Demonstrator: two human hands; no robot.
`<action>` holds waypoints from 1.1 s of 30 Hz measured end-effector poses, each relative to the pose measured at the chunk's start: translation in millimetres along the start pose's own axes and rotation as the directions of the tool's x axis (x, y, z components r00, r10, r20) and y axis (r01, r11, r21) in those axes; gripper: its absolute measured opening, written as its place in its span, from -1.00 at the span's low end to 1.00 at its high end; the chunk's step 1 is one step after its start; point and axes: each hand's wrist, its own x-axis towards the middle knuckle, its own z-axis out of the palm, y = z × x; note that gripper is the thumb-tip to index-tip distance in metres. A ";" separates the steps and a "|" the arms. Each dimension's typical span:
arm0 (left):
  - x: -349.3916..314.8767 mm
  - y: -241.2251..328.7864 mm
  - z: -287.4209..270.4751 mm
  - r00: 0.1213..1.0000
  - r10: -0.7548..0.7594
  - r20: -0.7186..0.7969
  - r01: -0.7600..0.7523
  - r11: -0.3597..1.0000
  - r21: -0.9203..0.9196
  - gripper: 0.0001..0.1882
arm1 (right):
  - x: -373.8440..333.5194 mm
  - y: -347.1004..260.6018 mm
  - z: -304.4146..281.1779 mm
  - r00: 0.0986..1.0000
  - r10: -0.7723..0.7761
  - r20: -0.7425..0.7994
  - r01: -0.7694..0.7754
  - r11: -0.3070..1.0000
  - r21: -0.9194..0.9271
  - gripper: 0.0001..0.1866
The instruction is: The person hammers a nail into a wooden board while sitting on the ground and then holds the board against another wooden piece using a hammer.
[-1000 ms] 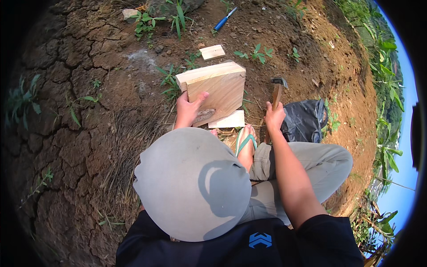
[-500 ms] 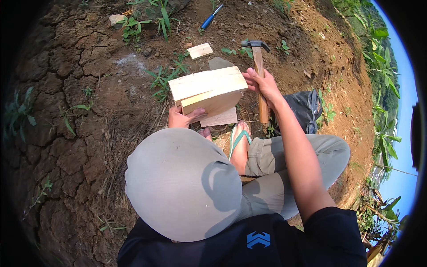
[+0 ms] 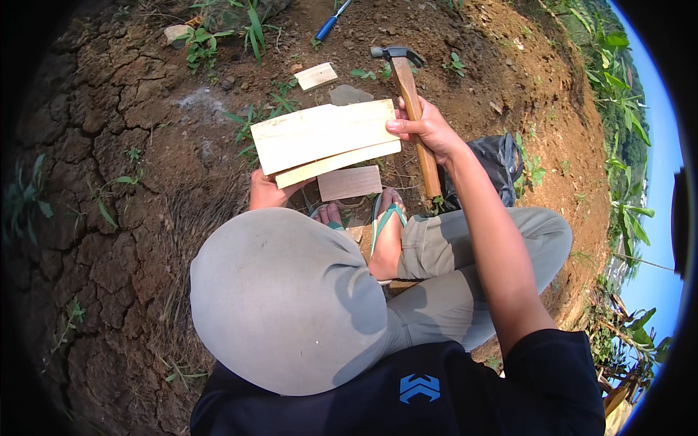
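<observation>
Two pale wooden boards (image 3: 325,136), set together with a narrow wedge-shaped gap between them, are held up in front of me. My left hand (image 3: 269,191) grips them at the lower left corner, its fingers partly hidden behind the wood. My right hand (image 3: 430,132) is closed around the wooden handle of a claw hammer (image 3: 411,91), whose dark head points up and away. The thumb of that hand also presses on the boards' right end. Below the boards, a small wooden block (image 3: 349,183) rests by my feet.
A short wood offcut (image 3: 317,76), a flat grey stone (image 3: 350,94) and a blue-handled chisel (image 3: 329,26) lie on the soil beyond. A black plastic bag (image 3: 488,171) sits right of the hammer. My sandalled foot (image 3: 388,240) is close below. Cracked earth (image 3: 109,240) spreads left.
The boards have been tilted, so their broad face now shows. My right hand has brought the hammer slightly left and put its thumb on the boards. More of the lower block shows.
</observation>
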 end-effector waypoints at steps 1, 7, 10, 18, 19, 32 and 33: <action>2.9 -0.7 -3.8 0.999 0.048 0.019 -0.049 0.998 0.051 -0.63 | -0.1 -1.6 -2.1 0.999 0.000 0.040 0.000 1.000 0.008 -0.33; 10.8 17.3 -29.5 0.991 0.124 -0.060 -0.107 0.968 0.225 -0.69 | -0.6 -7.8 16.6 0.990 -0.135 0.035 0.130 0.985 0.117 -0.38; 25.8 38.4 -26.8 0.998 0.062 -0.031 -0.053 0.974 0.218 -0.74 | -0.7 -6.2 11.0 0.991 -0.128 0.049 0.120 0.983 0.140 -0.39; 33.1 47.2 -18.8 0.999 0.038 0.011 -0.037 0.997 -0.069 -0.53 | -4.7 -4.1 12.4 0.998 -0.058 -0.004 0.058 0.992 0.116 -0.40; 34.4 45.0 -18.3 0.997 0.076 0.006 -0.076 0.995 -0.067 -0.52 | -5.4 -3.1 12.5 0.999 -0.051 -0.003 0.051 0.993 0.110 -0.40; 44.1 62.0 -22.2 0.982 0.186 -0.012 -0.187 0.981 -0.049 -0.43 | -10.7 0.5 30.6 0.999 -0.033 0.022 0.028 0.978 0.208 -0.52; 45.6 67.8 -16.1 0.974 0.221 -0.052 -0.217 0.974 0.063 -0.46 | -7.2 7.2 23.7 0.999 -0.030 0.013 0.026 0.976 0.216 -0.52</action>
